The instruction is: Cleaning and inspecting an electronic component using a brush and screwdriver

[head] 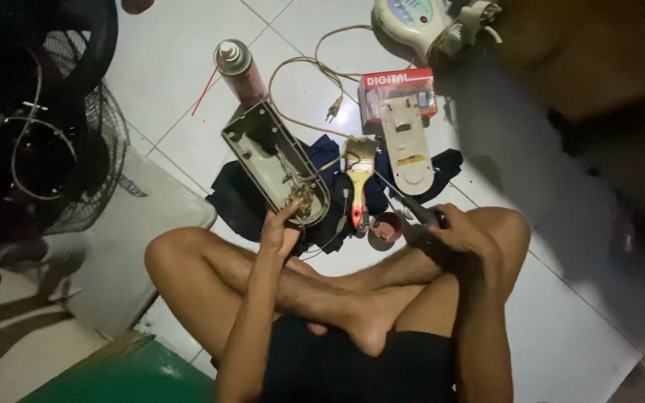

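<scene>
I sit cross-legged on a tiled floor. My left hand [280, 227] grips the near end of an open oblong plastic housing [272, 160] with wiring and a brass part inside, tilted up off the floor. My right hand [463, 230] is closed around the dark handle of a screwdriver [404, 200], whose shaft points up-left toward a paintbrush [359, 175] lying on a dark cloth [244, 198]. A small round brown dish [387, 227] sits on the floor between my hands.
A flat cream cover plate [406, 145] leans on a red-topped box [397, 82]. A spray can [242, 71] stands behind the housing, beside a cord with a plug [331, 112]. A fan grille [54, 127] is at left, a white control unit [412, 19] at top.
</scene>
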